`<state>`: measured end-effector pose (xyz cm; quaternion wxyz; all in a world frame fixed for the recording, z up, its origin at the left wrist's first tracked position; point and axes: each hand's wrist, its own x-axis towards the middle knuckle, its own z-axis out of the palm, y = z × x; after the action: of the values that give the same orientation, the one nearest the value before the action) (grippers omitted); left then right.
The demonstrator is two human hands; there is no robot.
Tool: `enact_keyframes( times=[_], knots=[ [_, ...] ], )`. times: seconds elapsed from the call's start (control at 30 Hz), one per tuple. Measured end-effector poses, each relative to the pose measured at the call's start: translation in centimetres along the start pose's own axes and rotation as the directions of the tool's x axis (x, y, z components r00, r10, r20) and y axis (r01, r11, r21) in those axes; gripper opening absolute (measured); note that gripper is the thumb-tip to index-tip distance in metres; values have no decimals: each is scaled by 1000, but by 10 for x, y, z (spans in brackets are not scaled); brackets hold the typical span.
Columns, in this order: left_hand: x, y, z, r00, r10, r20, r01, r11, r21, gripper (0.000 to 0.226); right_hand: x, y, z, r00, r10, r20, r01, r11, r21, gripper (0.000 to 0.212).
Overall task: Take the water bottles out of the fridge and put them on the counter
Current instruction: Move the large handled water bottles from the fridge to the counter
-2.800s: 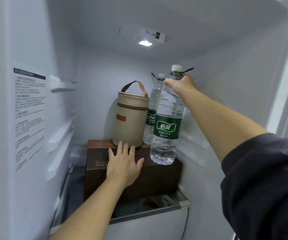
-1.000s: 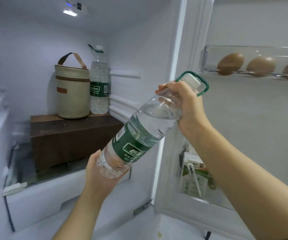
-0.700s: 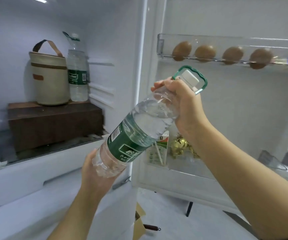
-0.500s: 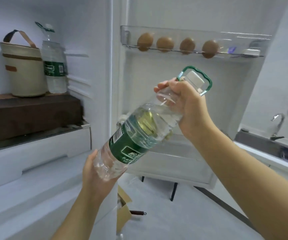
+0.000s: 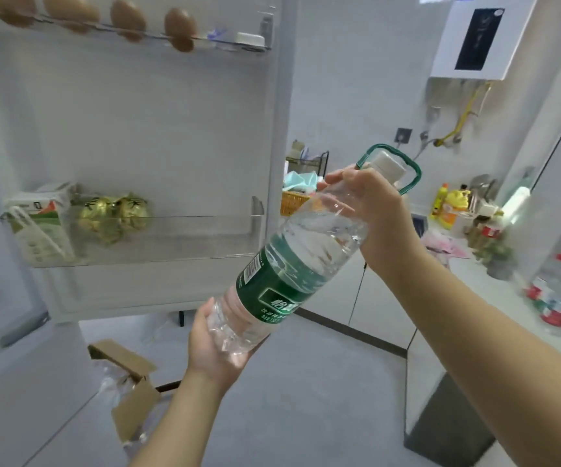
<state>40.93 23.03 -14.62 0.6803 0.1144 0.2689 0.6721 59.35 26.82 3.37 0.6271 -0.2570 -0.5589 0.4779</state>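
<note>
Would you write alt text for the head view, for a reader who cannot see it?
A right hand grips the neck of a tilted water bottle while the left hand cups its base. Behind are an open fridge door holding eggs and, at right, a counter.

The water bottle [image 5: 302, 264] is clear, glossy plastic, wrapped in a shiny green film label [image 5: 272, 293]. Its cap [image 5: 388, 165] is matt white plastic and its carry loop [image 5: 414, 171] is smooth green plastic. Left of the bottle, the door shelf [image 5: 188, 237] is transparent glossy plastic and holds crinkled gold foil wrappers [image 5: 113, 214] and a printed paper carton [image 5: 36, 227]. Below the bottle, a matt brown cardboard box [image 5: 130, 385] lies on a smooth grey floor [image 5: 306, 399]. Just behind its neck is a basket [image 5: 292, 202] that looks woven.
</note>
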Motion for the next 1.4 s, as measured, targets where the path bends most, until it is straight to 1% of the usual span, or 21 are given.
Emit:
enact_keyframes(
  times=[0.17, 0.3, 0.37, 0.5, 0.57, 0.7, 0.8, 0.93, 1.0, 1.1, 1.23, 1.4],
  knots=[
    [44, -53, 30, 991, -131, 31, 129, 991, 41, 46, 6, -1, -69, 992, -28, -122, 19, 997, -69, 16],
    [89, -90, 54, 965, -256, 57, 252, 966, 60, 43, 23, 4, -120, 974, -43, -223, 25, 996, -85, 16],
    [114, -108, 70, 948, -306, 88, 299, 951, 82, 45, 36, 7, -145, 959, -62, -278, 36, 994, -99, 16],
    [155, -139, 107, 902, -396, 174, 379, 917, 122, 50, 61, 7, -193, 928, -101, -359, 54, 989, -138, 20],
    [172, -155, 123, 876, -438, 204, 414, 898, 151, 53, 69, 7, -215, 903, -132, -409, 65, 983, -173, 17],
    [204, -189, 144, 831, -514, 212, 479, 856, 196, 53, 77, 10, -262, 851, -133, -508, 32, 979, -203, 9],
    [220, -216, 154, 791, -577, 204, 537, 814, 223, 50, 78, 13, -293, 818, -132, -560, -3, 972, -233, 13],
    [234, -251, 169, 753, -625, 206, 582, 779, 235, 48, 78, 13, -331, 786, -114, -608, -32, 974, -225, 10],
    [240, -271, 178, 744, -637, 200, 597, 769, 229, 47, 77, 12, -351, 773, -106, -625, -40, 976, -215, 16],
    [247, -302, 193, 743, -648, 169, 609, 758, 232, 47, 77, 8, -386, 757, -74, -650, -57, 982, -178, 20],
    [252, -351, 217, 742, -660, 121, 626, 746, 228, 47, 79, 2, -442, 735, -48, -677, -63, 988, -138, 9],
    [256, -410, 253, 751, -658, 58, 630, 739, 239, 45, 82, -9, -513, 709, -52, -703, -62, 989, -136, 9]
  ],
)
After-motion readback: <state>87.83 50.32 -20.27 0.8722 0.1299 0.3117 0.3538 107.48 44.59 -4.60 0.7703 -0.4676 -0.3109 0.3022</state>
